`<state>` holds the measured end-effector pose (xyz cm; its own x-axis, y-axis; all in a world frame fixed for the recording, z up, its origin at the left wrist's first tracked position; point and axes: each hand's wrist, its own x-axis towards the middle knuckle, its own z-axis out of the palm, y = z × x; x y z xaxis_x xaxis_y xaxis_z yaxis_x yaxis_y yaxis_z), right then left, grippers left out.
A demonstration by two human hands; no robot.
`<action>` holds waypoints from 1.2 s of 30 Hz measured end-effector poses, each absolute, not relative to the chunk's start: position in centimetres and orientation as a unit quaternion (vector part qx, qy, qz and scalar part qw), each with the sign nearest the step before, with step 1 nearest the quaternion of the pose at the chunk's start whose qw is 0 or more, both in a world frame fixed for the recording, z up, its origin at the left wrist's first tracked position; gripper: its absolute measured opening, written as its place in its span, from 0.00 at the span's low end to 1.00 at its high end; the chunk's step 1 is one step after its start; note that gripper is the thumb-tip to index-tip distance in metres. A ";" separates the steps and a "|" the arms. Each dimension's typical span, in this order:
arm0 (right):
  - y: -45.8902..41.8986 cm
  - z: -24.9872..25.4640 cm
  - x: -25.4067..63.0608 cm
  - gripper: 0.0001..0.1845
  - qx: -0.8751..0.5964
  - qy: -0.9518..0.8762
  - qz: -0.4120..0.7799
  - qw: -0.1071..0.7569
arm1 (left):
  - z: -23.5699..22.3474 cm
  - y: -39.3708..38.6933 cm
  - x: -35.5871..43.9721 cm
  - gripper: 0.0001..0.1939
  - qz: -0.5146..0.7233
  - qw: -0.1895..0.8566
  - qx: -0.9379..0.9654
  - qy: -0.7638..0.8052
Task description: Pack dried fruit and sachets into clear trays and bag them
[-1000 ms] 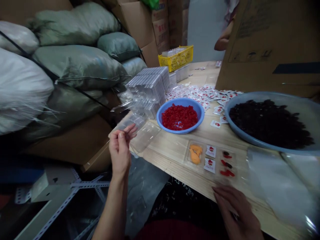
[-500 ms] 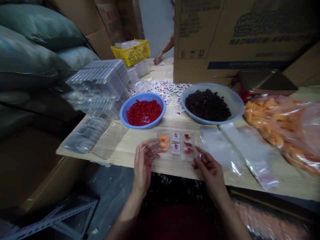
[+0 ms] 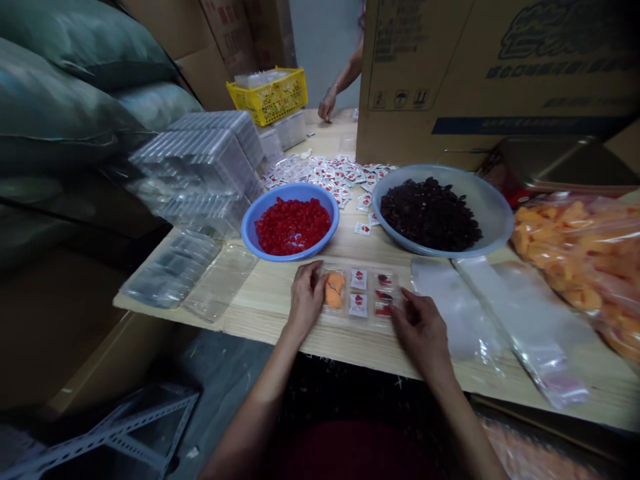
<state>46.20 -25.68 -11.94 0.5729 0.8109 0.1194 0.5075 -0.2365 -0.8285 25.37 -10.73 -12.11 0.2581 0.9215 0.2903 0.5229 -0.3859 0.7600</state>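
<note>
Tray (image 3: 371, 293) on table (image 3: 250, 307): lay flat near the front edge, between the hands; every compartment in view held something, so the filling looked done. Whether a cover was on could not be told.
Tray stack (image 3: 200, 153): stood behind on the left, many clear trays left in it.
Orange bag (image 3: 565, 247): sat far right, still well stocked.
Pale bowl (image 3: 495, 213): held a heap of dark bits, plenty left.
Blue bowl (image 3: 250, 233): held plenty of red bits.
Left hand (image 3: 306, 293): fingers bent at the tray's left end; whether gripping or only resting there, I could not tell.
Right hand (image 3: 423, 327): fingers bent at the right end, grip equally unclear.
Orange pieces (image 3: 334, 290): were in the left compartment.
Sachets (image 3: 358, 305): two were in the middle, one above the other; a loose pile remained behind the bowls.
Red pieces (image 3: 383, 311) and dark pieces (image 3: 384, 279): were in the right part, in three small groups.
</note>
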 end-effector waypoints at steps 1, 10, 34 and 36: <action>-25.6 -12.1 46.3 0.30 -0.770 -0.442 0.160 0.431 | -12.0 -10.4 25.6 0.15 0.360 0.258 0.755 0.483; -24.5 -12.5 46.4 0.35 -0.760 -0.426 0.199 0.449 | -11.2 -10.6 25.0 0.20 0.258 0.278 0.774 0.507; -32.5 -7.5 48.9 0.32 -0.728 -0.324 0.304 0.522 | -8.1 -21.4 24.7 0.23 0.264 0.844 0.143 0.444; -32.5 -7.9 50.1 0.26 -0.795 -0.395 0.178 0.424 | -8.2 -20.4 24.7 0.22 0.299 0.834 0.129 0.445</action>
<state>50.12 -32.49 -7.92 0.6246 0.7792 0.0531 0.4776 -0.3273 -0.8154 24.70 -20.36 -8.24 0.4258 0.6134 -0.6651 -0.3847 0.7881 0.4805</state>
